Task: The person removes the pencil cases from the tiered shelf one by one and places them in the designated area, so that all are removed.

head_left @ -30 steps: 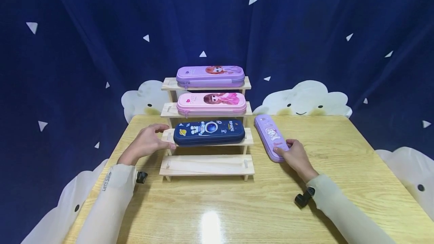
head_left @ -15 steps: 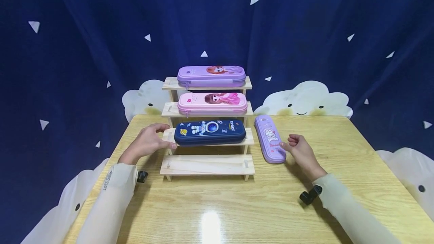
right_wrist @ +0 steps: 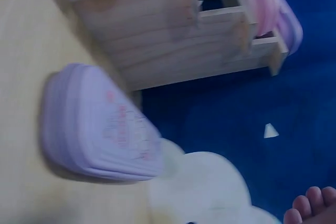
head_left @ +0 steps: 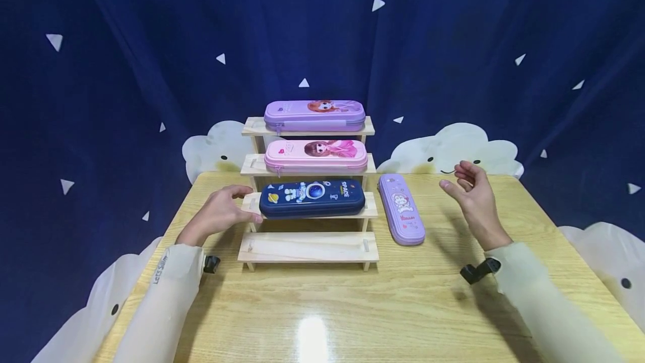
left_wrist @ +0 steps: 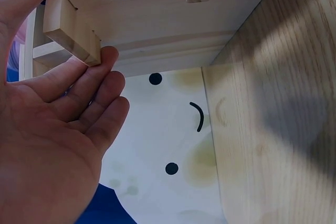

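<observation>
My left hand grips the left end of a tiered wooden display stand, thumb at the front edge of one step and fingers behind it. In the left wrist view, fingertips lie against the wood. A navy pencil case with an astronaut rests on that step. To the stand's right, a purple pencil case with a cartoon animal lies slanted on the table. My right hand hovers to the right of this case, fingers loosely bent and holding nothing; only its fingertips show in the right wrist view.
On the steps above sit a pink pencil case and another purple one, both with a girl printed on them. The bottom step is bare. Behind the wooden table hangs a dark blue curtain with white triangles and clouds.
My right hand has let go of the purple pencil case on the table and moved up and to the right. My left hand keeps its grip on the stand.
</observation>
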Tool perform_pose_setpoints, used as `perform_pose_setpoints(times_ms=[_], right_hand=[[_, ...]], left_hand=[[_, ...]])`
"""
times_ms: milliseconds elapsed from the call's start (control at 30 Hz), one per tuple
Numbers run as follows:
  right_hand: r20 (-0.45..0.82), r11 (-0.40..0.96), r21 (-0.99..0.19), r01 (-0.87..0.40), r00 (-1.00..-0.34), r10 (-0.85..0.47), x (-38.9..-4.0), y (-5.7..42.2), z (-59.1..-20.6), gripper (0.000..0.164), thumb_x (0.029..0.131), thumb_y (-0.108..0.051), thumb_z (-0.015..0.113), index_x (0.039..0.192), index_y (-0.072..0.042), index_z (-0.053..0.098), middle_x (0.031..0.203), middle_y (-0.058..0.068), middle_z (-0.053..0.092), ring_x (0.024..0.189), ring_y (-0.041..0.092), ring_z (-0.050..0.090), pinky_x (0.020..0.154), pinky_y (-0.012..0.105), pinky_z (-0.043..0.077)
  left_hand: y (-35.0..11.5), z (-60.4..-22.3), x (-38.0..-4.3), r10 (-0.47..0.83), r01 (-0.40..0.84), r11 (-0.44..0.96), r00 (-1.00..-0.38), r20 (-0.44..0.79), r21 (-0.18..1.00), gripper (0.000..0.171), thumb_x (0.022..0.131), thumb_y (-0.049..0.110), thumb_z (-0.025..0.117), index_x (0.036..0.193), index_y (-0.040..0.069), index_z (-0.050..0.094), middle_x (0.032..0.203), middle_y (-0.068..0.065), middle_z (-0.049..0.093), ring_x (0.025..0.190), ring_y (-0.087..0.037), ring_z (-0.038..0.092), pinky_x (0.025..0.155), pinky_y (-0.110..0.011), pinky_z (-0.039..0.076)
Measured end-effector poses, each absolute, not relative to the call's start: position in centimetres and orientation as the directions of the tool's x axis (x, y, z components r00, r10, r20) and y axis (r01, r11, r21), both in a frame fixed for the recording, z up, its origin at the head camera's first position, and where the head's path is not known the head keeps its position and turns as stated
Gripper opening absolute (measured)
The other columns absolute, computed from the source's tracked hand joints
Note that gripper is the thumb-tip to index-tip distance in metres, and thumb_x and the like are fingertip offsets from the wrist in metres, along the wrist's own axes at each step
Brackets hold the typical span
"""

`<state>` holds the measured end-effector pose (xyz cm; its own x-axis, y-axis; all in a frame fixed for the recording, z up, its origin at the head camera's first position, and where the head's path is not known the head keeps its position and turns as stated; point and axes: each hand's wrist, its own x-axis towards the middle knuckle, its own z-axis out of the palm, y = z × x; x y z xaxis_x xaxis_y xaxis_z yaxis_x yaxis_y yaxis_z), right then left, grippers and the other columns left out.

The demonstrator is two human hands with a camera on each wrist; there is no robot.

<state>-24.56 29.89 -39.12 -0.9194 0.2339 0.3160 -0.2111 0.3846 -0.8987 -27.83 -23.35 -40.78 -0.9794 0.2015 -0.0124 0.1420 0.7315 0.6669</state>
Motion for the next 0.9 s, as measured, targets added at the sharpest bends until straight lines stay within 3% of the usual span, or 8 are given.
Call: perform_pose_setpoints(times_ms=[133, 400, 900], right_hand=[[0.431, 0.288, -0.887, -0.360, -0.870, 0.239, -24.8, 29.5, -37.0, 0.067, 0.090, -0.005, 0.071, 0.147, 0.003, 0.037, 0.129, -0.007, 0.050, 0.121, 0.008, 0.046, 0.107, 0.014, 0.038], [0.638, -0.005, -0.760, -0.650, -0.746, 0.192, -25.2, 27.7, -33.1, 0.067, 0.076, 0.021, 0.064, 0.139, 0.004, 0.047, 0.131, 0.011, 0.055, 0.123, 0.019, 0.050, 0.112, 0.022, 0.037], [0.713, -0.044, -0.698, -0.714, -0.700, 0.045, -24.9, 24.1, -29.3, 0.073, 0.075, 0.023, 0.065, 0.142, 0.006, 0.043, 0.136, 0.012, 0.052, 0.129, 0.023, 0.049, 0.116, 0.022, 0.036]], left_hand=[[-23.3, -40.8, -27.8, 0.207, 0.146, 0.733, -0.978, -0.013, 0.664, 0.097, 0.065, 0.053, 0.092, 0.142, 0.005, 0.055, 0.144, -0.019, 0.057, 0.136, -0.039, 0.050, 0.113, -0.060, 0.040], [-23.4, -40.8, -27.8, 0.213, 0.158, 0.734, -0.977, -0.003, 0.661, 0.096, 0.065, 0.052, 0.092, 0.141, 0.005, 0.056, 0.143, -0.018, 0.058, 0.135, -0.039, 0.050, 0.113, -0.060, 0.039], [-23.4, -40.9, -27.7, 0.207, 0.151, 0.732, -0.978, -0.006, 0.664, 0.096, 0.065, 0.053, 0.091, 0.141, 0.006, 0.056, 0.143, -0.018, 0.058, 0.133, -0.038, 0.051, 0.111, -0.059, 0.042]])
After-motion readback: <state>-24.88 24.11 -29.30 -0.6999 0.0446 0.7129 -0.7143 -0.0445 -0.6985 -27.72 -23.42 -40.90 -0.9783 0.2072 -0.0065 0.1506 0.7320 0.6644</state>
